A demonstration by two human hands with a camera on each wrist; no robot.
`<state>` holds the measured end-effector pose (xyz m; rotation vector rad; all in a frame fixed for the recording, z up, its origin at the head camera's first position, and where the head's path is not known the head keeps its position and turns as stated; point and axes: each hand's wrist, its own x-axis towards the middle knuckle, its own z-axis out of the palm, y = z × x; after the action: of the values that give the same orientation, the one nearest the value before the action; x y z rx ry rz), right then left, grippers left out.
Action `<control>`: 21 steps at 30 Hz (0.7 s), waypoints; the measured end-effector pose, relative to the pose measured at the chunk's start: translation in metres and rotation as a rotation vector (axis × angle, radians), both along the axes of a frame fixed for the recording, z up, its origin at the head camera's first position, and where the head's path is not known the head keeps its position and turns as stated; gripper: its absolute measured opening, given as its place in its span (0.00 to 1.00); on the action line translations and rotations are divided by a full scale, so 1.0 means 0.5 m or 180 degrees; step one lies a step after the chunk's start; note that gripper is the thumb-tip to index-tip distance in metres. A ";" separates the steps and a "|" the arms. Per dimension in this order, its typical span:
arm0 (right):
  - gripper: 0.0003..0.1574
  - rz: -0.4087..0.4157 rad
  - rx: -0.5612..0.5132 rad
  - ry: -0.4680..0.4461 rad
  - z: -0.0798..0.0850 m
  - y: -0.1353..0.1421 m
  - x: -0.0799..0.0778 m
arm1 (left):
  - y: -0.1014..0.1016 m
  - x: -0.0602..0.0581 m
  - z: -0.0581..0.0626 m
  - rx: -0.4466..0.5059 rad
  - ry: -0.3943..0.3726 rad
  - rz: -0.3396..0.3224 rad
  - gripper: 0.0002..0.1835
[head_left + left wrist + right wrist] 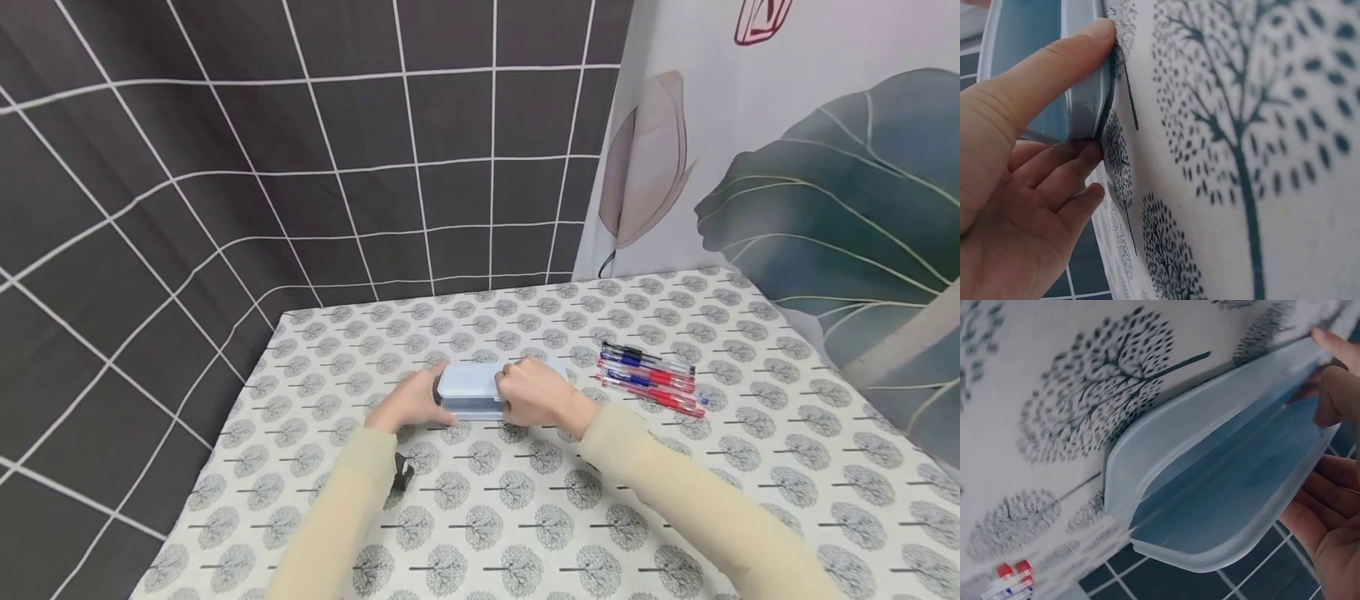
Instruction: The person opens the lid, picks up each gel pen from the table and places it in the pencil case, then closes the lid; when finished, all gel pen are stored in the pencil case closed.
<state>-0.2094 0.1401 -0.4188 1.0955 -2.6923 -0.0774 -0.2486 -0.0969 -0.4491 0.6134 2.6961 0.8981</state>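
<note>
My left hand (411, 402) grips the left end of the pale blue box (478, 414); my right hand (536, 393) pinches its partly raised lid (467, 382) with curled fingers. It sits toward the tabletop's (525, 517) far edge, left of several pens (651, 379).

A pale blue oblong case (472, 415) with rounded corners lay flat, stretching from the left hand (415, 400) to just beyond the right hand (538, 392), its lid (467, 381) partly raised between them, baring a blue interior.
</note>
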 end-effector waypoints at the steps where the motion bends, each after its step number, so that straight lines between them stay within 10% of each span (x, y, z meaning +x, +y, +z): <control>1: 0.09 -0.0003 -0.0058 -0.0052 0.002 0.003 0.000 | -0.001 0.001 -0.001 0.0006 -0.0034 0.0011 0.64; 11: 0.22 -0.0327 -0.1186 -0.1118 0.028 0.042 -0.010 | -0.003 -0.008 -0.006 0.0102 -0.0178 0.0140 0.62; 21: 0.20 -0.0240 -0.1388 -0.0915 0.039 0.061 -0.036 | -0.005 -0.003 -0.009 0.0128 -0.0096 0.0041 0.56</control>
<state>-0.2276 0.1707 -0.3994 0.9240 -2.7942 0.6695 -0.2500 -0.0995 -0.4536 0.5865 2.6642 0.9592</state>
